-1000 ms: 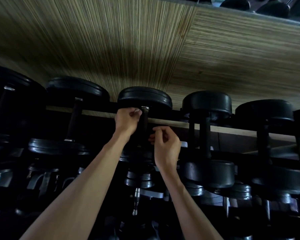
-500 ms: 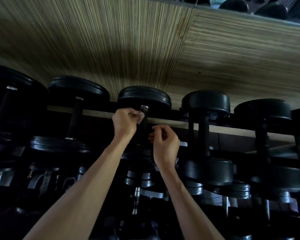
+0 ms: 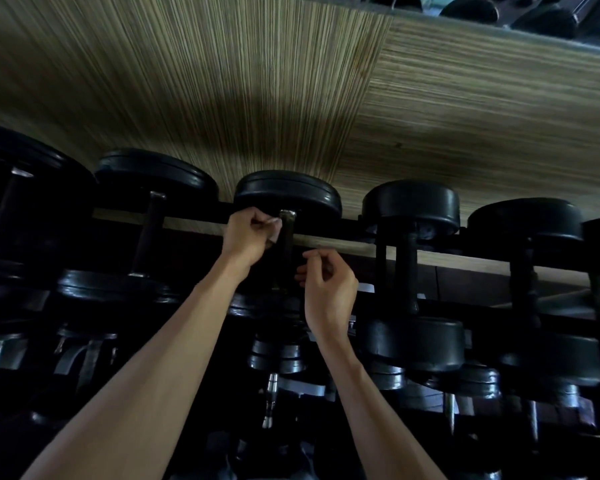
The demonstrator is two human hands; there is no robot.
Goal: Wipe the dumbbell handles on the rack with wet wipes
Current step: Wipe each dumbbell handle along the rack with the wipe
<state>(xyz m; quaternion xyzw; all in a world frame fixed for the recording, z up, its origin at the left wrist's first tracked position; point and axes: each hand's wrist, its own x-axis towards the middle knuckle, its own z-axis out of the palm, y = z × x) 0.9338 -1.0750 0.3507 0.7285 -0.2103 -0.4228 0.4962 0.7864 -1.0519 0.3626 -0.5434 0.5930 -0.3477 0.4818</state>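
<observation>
A row of black dumbbells lies across the top tier of the rack [image 3: 329,241]. The middle dumbbell [image 3: 287,192] has a dark handle [image 3: 286,244]. My left hand [image 3: 248,235] grips a small pale wet wipe [image 3: 273,233] and holds it against the far end of that handle, just under the weight head. My right hand [image 3: 328,292] hovers beside the near part of the same handle, fingers loosely curled, thumb and forefinger close together with nothing seen between them. The handle's near end is hidden in shadow.
More dumbbells sit on either side, one on the left [image 3: 153,178] and one on the right [image 3: 411,206]. Lower tiers hold smaller chrome-handled dumbbells [image 3: 272,393]. A striped wood-grain floor [image 3: 291,81] lies beyond the rack.
My left hand has shifted a little left along with the wipe, which now shows more at the handle's far end. My right hand has barely moved.
</observation>
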